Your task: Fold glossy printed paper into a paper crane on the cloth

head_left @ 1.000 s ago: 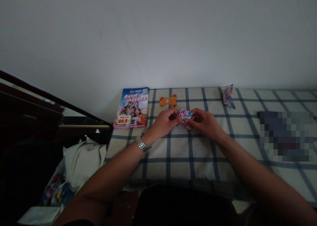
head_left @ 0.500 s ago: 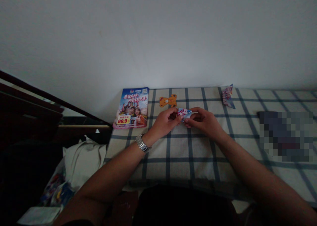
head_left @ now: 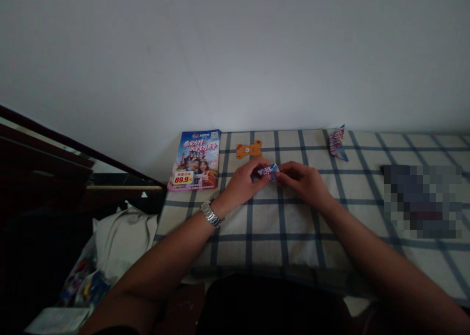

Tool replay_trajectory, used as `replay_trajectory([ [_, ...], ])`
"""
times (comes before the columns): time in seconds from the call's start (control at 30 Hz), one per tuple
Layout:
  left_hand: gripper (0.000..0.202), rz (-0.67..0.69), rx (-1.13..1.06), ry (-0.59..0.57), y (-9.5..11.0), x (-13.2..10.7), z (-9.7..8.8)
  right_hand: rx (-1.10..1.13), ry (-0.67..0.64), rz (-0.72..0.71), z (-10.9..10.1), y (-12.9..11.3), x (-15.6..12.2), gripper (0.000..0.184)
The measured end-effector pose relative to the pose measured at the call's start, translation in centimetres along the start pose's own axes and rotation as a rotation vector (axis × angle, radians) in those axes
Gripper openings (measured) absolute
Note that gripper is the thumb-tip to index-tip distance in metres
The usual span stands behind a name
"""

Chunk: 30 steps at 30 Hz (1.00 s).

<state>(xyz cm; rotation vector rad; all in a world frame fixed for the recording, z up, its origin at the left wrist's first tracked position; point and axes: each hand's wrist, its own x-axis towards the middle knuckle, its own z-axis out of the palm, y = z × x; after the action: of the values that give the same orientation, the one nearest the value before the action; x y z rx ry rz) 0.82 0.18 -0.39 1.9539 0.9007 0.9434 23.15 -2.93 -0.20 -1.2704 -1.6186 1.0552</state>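
Between my two hands is a small piece of folded printed paper (head_left: 270, 172), blue and white with red lettering. My left hand (head_left: 246, 178) pinches its left side between thumb and fingers; a metal watch (head_left: 212, 213) is on that wrist. My right hand (head_left: 304, 180) grips the right edge with thumb and forefinger. Part of the paper is hidden behind the fingers. Just beyond the left hand lies a flat orange bear cutout (head_left: 248, 150). Left of it rests a stack of printed flyers (head_left: 194, 161) in blue and pink.
A checked cloth (head_left: 235, 251) covers the surface, which meets a pale wall (head_left: 235, 56). Another folded paper piece (head_left: 337, 144) stands near the wall. At right lies a dark, blurred-out object (head_left: 418, 203). A white bag (head_left: 127, 242) sits low at left.
The folded paper has turned and looks more compact now. My right hand's fingers have shifted slightly left and closer to my left hand.
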Motion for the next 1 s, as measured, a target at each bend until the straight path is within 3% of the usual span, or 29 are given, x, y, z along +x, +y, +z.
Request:
replay_trajectory([
  [0.23,0.015,-0.015,0.044,-0.016,0.48,-0.2,0.07,0.018,0.017,0.023,0.17,-0.28,-0.08,0.033],
  [0.6,0.014,-0.039,0.069,-0.066,0.49,-0.24,0.15,-0.141,0.036,-0.083,-0.06,-0.15,-0.2,0.027],
  [1.0,0.014,0.083,0.167,0.014,0.93,-0.28,-0.37,-0.354,0.074,-0.26,-0.25,-0.19,-0.16,0.025],
])
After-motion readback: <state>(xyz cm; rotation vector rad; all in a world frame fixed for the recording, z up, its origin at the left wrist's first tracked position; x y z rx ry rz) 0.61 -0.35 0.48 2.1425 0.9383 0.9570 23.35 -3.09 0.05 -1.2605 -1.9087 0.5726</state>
